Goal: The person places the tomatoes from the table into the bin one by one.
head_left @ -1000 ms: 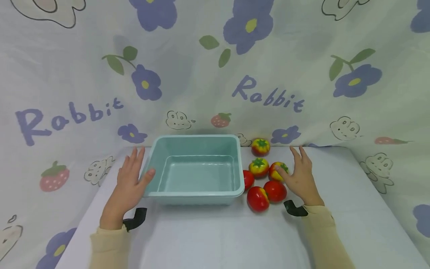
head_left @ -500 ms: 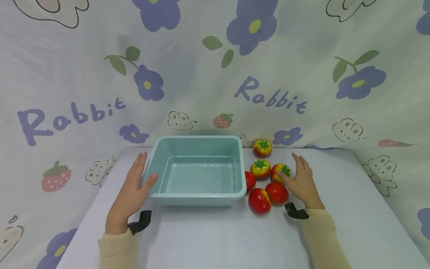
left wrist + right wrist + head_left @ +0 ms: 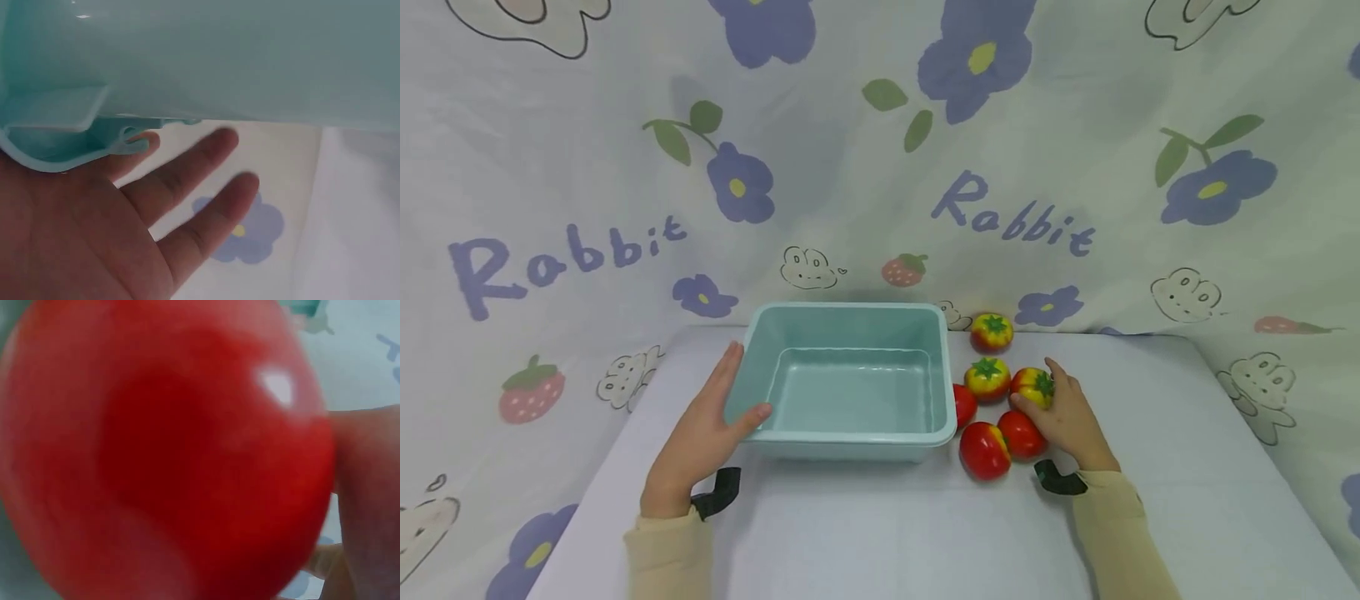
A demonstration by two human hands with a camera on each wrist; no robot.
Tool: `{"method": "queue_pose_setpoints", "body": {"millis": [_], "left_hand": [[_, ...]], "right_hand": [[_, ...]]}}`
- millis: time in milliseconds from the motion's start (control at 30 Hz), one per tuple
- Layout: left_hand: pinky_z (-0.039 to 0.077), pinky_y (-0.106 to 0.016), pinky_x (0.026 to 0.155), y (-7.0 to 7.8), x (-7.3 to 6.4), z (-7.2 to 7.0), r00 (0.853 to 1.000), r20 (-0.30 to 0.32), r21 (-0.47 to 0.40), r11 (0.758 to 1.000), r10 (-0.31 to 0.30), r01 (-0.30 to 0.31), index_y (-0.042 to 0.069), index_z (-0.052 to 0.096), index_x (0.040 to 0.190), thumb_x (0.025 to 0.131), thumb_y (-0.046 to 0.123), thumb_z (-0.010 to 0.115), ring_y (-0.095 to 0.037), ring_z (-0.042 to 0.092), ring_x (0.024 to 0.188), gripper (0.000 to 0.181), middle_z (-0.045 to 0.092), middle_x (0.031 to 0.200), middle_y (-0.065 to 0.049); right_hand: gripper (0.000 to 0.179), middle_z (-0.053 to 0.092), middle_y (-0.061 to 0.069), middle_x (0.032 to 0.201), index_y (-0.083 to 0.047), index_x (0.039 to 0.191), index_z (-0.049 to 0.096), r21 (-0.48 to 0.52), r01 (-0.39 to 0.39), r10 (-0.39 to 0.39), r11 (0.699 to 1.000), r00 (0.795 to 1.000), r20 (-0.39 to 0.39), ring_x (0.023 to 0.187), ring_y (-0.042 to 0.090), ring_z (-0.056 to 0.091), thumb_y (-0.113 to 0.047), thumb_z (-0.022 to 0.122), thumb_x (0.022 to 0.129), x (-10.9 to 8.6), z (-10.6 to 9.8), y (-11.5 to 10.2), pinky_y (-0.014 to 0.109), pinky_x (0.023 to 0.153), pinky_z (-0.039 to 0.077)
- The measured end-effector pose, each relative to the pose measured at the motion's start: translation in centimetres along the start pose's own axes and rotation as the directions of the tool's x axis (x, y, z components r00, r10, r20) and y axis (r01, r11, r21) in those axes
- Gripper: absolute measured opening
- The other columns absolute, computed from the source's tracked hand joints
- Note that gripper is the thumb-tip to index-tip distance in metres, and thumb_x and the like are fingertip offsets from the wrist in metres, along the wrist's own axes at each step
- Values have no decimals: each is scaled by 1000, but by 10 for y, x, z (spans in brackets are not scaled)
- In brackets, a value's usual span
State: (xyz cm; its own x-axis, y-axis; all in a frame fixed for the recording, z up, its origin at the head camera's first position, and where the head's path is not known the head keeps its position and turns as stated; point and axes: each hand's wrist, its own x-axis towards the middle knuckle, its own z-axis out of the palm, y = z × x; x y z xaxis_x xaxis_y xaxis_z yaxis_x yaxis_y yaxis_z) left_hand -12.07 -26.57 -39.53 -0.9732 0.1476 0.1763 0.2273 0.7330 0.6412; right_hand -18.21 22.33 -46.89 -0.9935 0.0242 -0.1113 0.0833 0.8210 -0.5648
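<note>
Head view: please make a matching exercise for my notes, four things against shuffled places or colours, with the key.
1. tub
2. left hand
3. right hand
4. table

A. thumb beside the fruit
B. white
C. thumb at the tub's rim
D. pale blue-green

Pairs: 1-D, 2-C, 3-A, 4-B

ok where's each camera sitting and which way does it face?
Head: worn on the head, facing forward and down at a teal basin and six tomato-like fruits; left hand, right hand and sleeves show.
Left wrist: facing the basin's wall, a flower print beyond; palm and fingers show.
Right wrist: facing one red fruit, very close; blurred parts of the hand show at right.
Shared: head and left wrist both show the basin and left hand.
</note>
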Motion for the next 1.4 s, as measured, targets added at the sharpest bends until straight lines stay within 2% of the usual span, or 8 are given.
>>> {"method": "queue_pose_setpoints", "body": {"millis": [300,467,600,767,900,1133,1300,1400], "left_hand": [[18,-57,108,0,5,4,1000,-12,-2,1000,18,-18,18,6,150,80,41,70,-20,6,141,97,0,154,11],[19,-59,107,-1,3,2,1000,-1,-26,1000,4,-4,19,5,150,77,40,74,-20,4,141,103,0,154,12],[19,-58,107,-3,2,1,1000,13,-46,999,-19,19,20,5,150,74,40,76,-21,7,141,106,4,155,6],[23,-60,105,-2,3,2,999,24,-39,998,-47,48,21,5,150,73,44,76,-30,14,139,108,10,155,-3],[27,-64,100,-1,1,4,997,28,-45,996,-72,74,23,5,150,73,47,75,-34,21,136,107,13,154,-5],[22,-59,106,-3,-2,5,998,25,-58,997,-50,51,22,7,150,74,42,75,-28,13,140,105,11,154,-1],[24,-60,104,-5,-4,6,998,29,-68,996,-61,63,27,4,149,75,42,75,-30,15,139,104,11,154,-1],[24,-60,104,-6,-4,6,998,31,-70,996,-59,61,26,4,150,75,42,74,-30,14,139,104,10,154,-1]], "right_hand": [[98,35,31,134,2,145,16,73,-32,32,997,999,-3,117,44,40,-65,49,82,3,0,1,62,95,36],[97,34,30,134,3,144,14,127,-74,73,989,997,8,118,44,39,-62,52,83,2,-1,-3,61,95,37],[98,35,30,133,2,143,12,152,-85,87,985,996,-3,117,44,40,-62,54,82,-1,-1,-4,61,94,38],[98,35,29,133,2,144,13,151,-66,76,986,995,-58,115,43,40,-63,53,82,-4,-4,-1,60,93,39],[94,35,29,133,3,143,15,154,-36,55,987,991,-119,115,42,40,-58,54,84,-7,-8,-2,60,94,39],[86,34,28,136,2,143,20,152,18,23,988,965,-260,118,42,38,-48,59,85,-15,-14,-17,59,97,37],[82,36,25,136,-2,144,23,170,55,-2,984,955,-296,117,39,40,-45,62,85,-23,-16,-27,56,92,43],[80,37,23,135,-4,144,26,165,106,-48,980,945,-324,114,37,41,-44,63,85,-25,-15,-32,54,89,46]]}}
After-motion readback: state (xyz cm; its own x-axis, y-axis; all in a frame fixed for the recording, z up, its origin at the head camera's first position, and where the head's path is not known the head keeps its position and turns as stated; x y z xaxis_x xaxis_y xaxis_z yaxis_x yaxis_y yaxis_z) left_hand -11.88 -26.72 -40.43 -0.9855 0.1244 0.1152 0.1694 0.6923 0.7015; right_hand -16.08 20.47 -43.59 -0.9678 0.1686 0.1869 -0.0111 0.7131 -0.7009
